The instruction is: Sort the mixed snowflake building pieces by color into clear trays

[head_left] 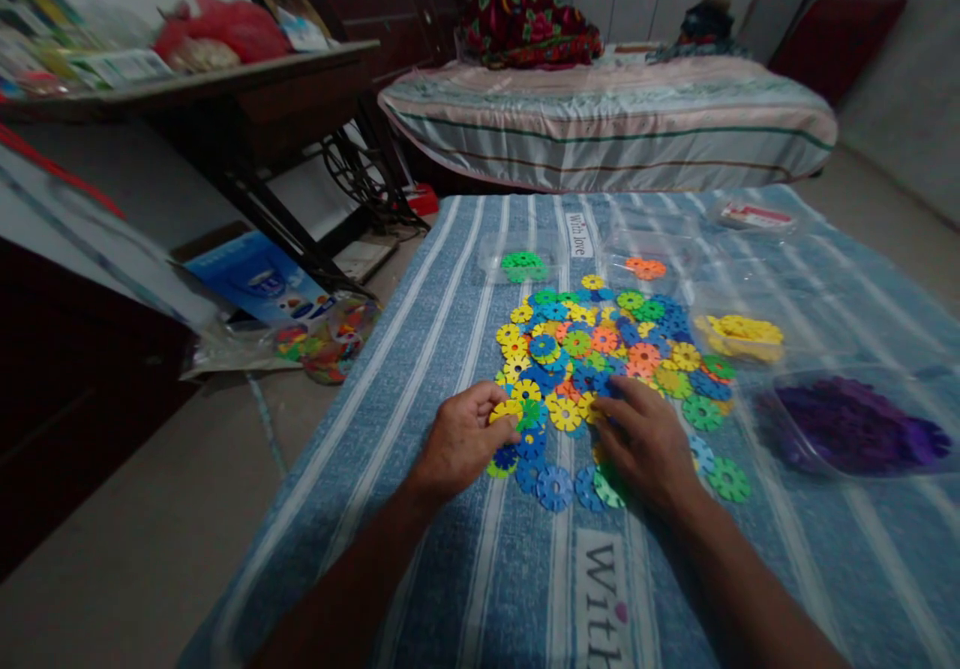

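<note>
A loose heap of notched plastic discs [577, 344] in yellow, blue, green and orange lies on the striped tablecloth. At the heap's near left edge, my left hand [469, 434] is closed, its thumb and fingers pinching a yellow disc [506, 412]. My right hand [649, 439] rests over the near right part of the heap, fingers stretched out and apart. Its fingertips touch discs beside a yellow disc [565, 412]; what lies under the palm is hidden. Blue discs [555, 489] and a green disc [727, 479] lie flat nearer to me.
Clear plastic boxes hold sorted discs: green discs [523, 267], orange discs [645, 267], yellow discs [742, 337] and purple discs [855, 424]. Another clear box [757, 217] stands at the far right. Beyond the blue tablecloth [405, 349] is a bed [600, 119]; a sewing-machine table [285, 79] stands left.
</note>
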`<state>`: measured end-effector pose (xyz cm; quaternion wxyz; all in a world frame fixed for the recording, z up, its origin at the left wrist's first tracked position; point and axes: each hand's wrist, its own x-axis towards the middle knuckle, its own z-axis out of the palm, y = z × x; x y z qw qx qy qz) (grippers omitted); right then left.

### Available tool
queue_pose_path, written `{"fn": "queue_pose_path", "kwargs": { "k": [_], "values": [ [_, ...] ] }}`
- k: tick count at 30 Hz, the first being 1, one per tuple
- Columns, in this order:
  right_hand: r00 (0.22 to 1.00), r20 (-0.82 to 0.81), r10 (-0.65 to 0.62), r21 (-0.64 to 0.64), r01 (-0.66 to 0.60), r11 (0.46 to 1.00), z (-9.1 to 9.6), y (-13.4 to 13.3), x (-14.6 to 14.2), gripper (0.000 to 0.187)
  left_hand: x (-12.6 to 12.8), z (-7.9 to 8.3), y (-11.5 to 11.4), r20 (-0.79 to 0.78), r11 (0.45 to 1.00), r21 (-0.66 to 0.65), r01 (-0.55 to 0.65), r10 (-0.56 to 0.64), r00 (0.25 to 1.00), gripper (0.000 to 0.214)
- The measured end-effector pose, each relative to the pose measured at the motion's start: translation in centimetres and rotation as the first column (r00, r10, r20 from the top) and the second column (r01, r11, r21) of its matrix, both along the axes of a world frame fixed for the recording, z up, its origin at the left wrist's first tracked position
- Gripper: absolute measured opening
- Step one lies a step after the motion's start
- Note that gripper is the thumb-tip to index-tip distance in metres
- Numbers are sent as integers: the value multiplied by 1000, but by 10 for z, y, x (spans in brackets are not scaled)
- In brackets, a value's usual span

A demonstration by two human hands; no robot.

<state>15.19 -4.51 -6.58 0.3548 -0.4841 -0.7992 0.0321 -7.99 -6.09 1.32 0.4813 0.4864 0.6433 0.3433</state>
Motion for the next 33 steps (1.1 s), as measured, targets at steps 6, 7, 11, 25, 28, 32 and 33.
{"fn": "queue_pose_path", "kwargs": {
  "k": [6,7,11,25,28,32,33],
  "values": [
    [993,-105,46,53,-41,998,3,-5,-6,24,19,-8,-6,22,996,9,92,-92,996,14],
    [990,-121,75,57,-69,996,5,-6,-8,25,23,-9,-6,20,993,14,119,-119,993,13],
    [969,-190,157,46,-151,987,8,-9,-12,21,33,-11,-7,-5,980,32,195,-195,981,11],
    [934,-329,139,39,-134,990,9,-7,-15,8,26,-13,-6,-511,891,304,337,-146,847,30],
    [920,-348,182,18,-187,982,11,-8,-15,8,33,-6,-5,-517,873,276,401,-217,828,20],
    [910,-349,223,0,-238,971,13,-10,-16,10,39,-4,-1,-392,898,189,396,-301,869,19],
    [910,-351,223,2,-238,971,13,-10,-16,10,39,-5,1,-338,913,160,375,-306,890,19]
  ]
}}
